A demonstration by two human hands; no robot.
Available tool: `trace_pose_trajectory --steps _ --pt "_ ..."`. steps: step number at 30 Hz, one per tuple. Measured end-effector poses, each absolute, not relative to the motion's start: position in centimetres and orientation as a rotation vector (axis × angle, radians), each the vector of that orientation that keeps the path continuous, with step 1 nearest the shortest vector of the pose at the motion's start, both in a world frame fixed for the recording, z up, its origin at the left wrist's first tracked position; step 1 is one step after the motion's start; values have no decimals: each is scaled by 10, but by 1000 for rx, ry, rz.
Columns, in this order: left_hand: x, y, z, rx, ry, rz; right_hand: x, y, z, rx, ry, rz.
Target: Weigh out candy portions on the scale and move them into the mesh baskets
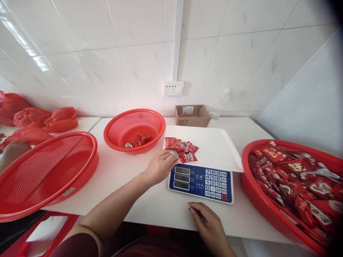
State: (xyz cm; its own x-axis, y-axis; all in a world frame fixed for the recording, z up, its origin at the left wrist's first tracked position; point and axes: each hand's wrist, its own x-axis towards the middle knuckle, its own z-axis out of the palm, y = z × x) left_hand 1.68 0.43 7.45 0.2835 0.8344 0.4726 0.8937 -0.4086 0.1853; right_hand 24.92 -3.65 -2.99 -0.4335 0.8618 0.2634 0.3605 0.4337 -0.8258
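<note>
Several small red snack packets (pixel 184 145) lie in a loose pile at the left end of the white pan (pixel 214 151) of a digital scale. My left hand (pixel 162 165) reaches over the near left edge of the pan, its fingers closed on packets there; the fingertips are partly hidden among them. Below the pan is the scale's blue keypad panel (pixel 198 194), with three small displays. My right hand (pixel 207 223) rests near the table's front edge, in front of the scale. Its fingers are loosely bent, the thumb stands apart, and no object shows in it.
A red basket (pixel 248 171) heaped with packets stands at the right. Behind my left hand, another red basket (pixel 109 137) holds a few packets. A third basket (pixel 92 150) is at the left, with red bags (pixel 32 116) and another person's hand (pixel 16 151) beyond. A cardboard box (pixel 199 121) stands by the wall.
</note>
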Motion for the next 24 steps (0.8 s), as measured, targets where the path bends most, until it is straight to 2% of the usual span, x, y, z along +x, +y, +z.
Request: trace_pose_trajectory --steps 6,10,15,19,24 --pt "42 -58 66 -2687 -1475 -1237 250 -39 -30 -1048 -1978 1019" --pt "55 -87 42 -2956 -1796 -1279 242 -45 -25 -1029 -2080 1172" --pt "56 -93 29 -2813 -2278 -1499 226 -47 -14 -895 -2227 1300" --pt "40 -91 29 -2774 -2089 -1364 218 -44 -13 -922 -2227 1291" --pt "-24 -86 35 -2242 -2062 -1157 219 -40 -22 -1039 -2223 1299"
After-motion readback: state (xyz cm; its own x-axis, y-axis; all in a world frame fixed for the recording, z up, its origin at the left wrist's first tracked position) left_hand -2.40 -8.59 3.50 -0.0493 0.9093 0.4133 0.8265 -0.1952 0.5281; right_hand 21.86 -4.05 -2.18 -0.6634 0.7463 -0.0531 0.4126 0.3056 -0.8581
